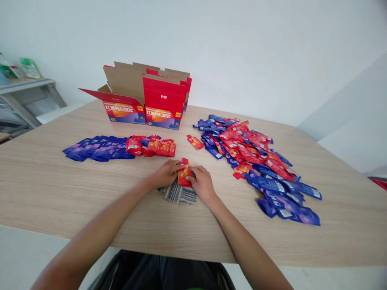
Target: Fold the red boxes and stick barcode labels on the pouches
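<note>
Grasped by left hand and right hand — one sachet: red, orange-printed, pale lettering, neck pointing away — above a grey-striped stack.

The front box mostly hides a rear box, and the left hand partly covers a grey stack.

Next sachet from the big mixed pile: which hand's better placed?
Right, I'd say. The mixed pile lies on the right hand's side; the left hand is farther off and would likely have to cross over. Both are at the red sachet, so neither looks free yet.
</note>
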